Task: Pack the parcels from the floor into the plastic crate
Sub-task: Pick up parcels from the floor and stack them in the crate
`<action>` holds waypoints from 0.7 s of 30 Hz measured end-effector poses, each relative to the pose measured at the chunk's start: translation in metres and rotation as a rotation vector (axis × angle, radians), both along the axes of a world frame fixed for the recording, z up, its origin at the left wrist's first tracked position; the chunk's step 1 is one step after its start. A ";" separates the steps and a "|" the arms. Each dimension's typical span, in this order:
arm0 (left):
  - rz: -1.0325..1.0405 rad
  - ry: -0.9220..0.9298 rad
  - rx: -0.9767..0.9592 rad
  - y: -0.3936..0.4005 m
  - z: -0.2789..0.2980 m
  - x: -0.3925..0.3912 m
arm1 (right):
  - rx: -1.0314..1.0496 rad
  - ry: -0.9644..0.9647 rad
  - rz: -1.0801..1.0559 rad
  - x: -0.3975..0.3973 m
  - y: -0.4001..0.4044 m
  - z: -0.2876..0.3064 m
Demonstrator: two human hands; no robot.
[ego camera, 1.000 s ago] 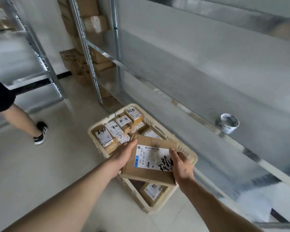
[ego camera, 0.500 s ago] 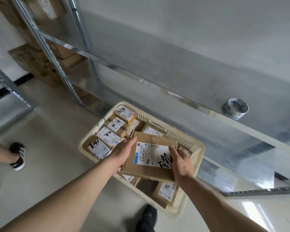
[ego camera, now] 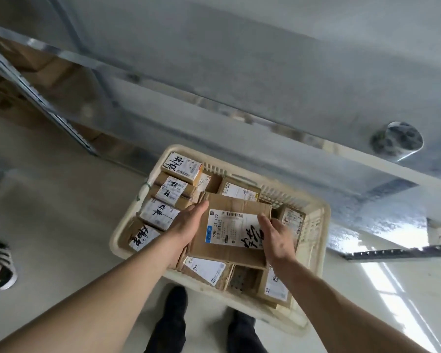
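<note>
Both hands hold one flat cardboard parcel (ego camera: 229, 233) over the middle of the crate (ego camera: 313, 250). The left hand (ego camera: 186, 225) lies along the parcel's left edge with its fingers straight and pressed against the side, fingertips reaching the far left corner. The right hand (ego camera: 278, 238) grips the right edge, fingers curled over the top face beside the white label; whether the thumb wraps under cannot be seen. The parcel sits roughly level, its label up, printed with a barcode and bold black handwriting.

Below it the crate is a pale, slotted plastic tub standing on the floor (ego camera: 49, 212), already holding many small boxes. Along the crate's left side runs a row of labelled boxes: one at the far left corner (ego camera: 182, 168), two stacked just nearer (ego camera: 172, 191), another (ego camera: 159, 214) touching the left hand's wrist area, and one at the near left corner (ego camera: 143, 236). A box (ego camera: 239, 191) lies by the far wall, partly hidden by the held parcel, and another (ego camera: 292, 219) stands by the right wall just beyond the right hand. Near the near wall lie a labelled box (ego camera: 206, 272) and one more (ego camera: 275, 286) toward the near right corner, with bare perforated crate bottom between them.

Beyond the crate a metal shelf (ego camera: 239, 93) spans the view, with a tape roll (ego camera: 396, 141) on it at the right. Two dark shoes (ego camera: 175, 309) stand at the crate's near edge. At the left edge of the floor, another person's striped shoe (ego camera: 0, 263) shows.
</note>
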State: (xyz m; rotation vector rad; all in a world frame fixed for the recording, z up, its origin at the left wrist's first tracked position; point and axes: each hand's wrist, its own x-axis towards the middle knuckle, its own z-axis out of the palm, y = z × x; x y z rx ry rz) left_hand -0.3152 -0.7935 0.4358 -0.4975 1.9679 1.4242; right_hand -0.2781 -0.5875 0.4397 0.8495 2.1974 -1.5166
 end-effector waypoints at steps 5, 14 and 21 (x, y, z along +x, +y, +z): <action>-0.101 -0.087 -0.013 -0.013 -0.053 -0.019 | 0.024 -0.069 -0.101 0.002 -0.020 -0.057; -0.174 -0.118 -0.049 -0.012 -0.142 -0.033 | 0.055 -0.134 -0.220 -0.003 -0.038 -0.112; -0.138 -0.123 0.004 0.000 -0.151 -0.047 | 0.072 -0.068 -0.233 -0.019 -0.023 -0.153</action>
